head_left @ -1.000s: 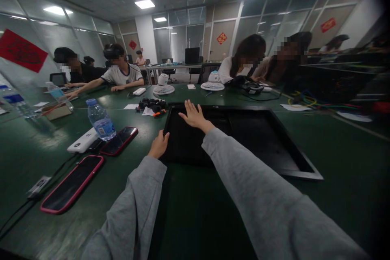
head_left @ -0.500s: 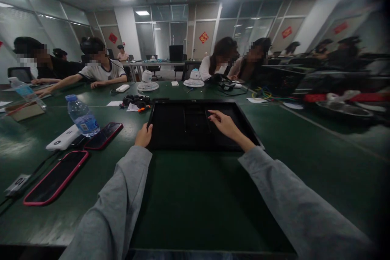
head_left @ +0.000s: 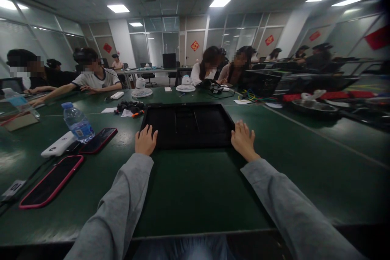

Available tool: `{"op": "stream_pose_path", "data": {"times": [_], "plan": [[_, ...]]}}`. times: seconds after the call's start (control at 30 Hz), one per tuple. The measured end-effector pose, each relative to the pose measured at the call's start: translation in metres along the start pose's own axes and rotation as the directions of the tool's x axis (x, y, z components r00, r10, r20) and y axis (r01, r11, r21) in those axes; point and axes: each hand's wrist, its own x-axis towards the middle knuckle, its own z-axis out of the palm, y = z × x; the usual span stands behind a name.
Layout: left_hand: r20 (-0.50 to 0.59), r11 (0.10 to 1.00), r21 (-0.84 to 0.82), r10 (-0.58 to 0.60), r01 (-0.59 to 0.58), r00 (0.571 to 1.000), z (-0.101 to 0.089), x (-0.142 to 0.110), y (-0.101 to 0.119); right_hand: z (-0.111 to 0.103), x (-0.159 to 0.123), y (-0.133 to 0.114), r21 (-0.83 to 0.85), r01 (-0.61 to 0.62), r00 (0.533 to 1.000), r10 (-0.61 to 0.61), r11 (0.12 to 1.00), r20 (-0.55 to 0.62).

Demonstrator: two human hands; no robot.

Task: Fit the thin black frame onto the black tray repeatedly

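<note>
A flat black rectangular panel [head_left: 187,126] with a raised frame lies on the green table [head_left: 195,195] straight ahead of me. My left hand [head_left: 145,141] rests on its near left corner, fingers stretched over the edge. My right hand [head_left: 243,140] lies on the near right corner, fingers extended and slightly spread. Both arms are in grey sleeves. Neither hand holds anything.
To the left lie a water bottle [head_left: 76,122], a white power bank [head_left: 57,144] and two red-cased phones [head_left: 48,182] [head_left: 99,140]. Small fans [head_left: 185,85] and dark gear [head_left: 129,107] sit beyond the panel. Several people sit at the far side. Cables and trays are at the right.
My right hand came off the panel's middle and back to its near right corner. My left hand shifted from the left edge to the near left corner. The view turned right.
</note>
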Motion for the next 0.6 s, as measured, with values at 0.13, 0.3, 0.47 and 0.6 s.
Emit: {"op": "stream_pose_path", "data": {"times": [0.13,0.3,0.47,0.6], "plan": [[-0.066,0.995,0.021,0.096,-0.095,0.993,-0.003,-0.007,0.017,-0.009,-0.022,-0.056,-0.006,0.214,0.967,-0.213,0.977,-0.139],[0.055,0.916,0.026,0.399,-0.401,0.915,0.002,-0.028,0.058,-0.003,-0.052,-0.133,0.128,0.540,0.836,-0.548,0.832,0.029],[0.179,0.879,-0.009,0.471,-0.477,0.864,0.007,-0.034,0.069,0.004,-0.058,-0.151,0.215,0.568,0.781,-0.603,0.794,0.164],[0.124,0.873,-0.027,0.487,-0.488,0.864,-0.002,-0.024,0.058,0.000,-0.043,-0.138,0.278,0.534,0.816,-0.573,0.798,0.078]]}}
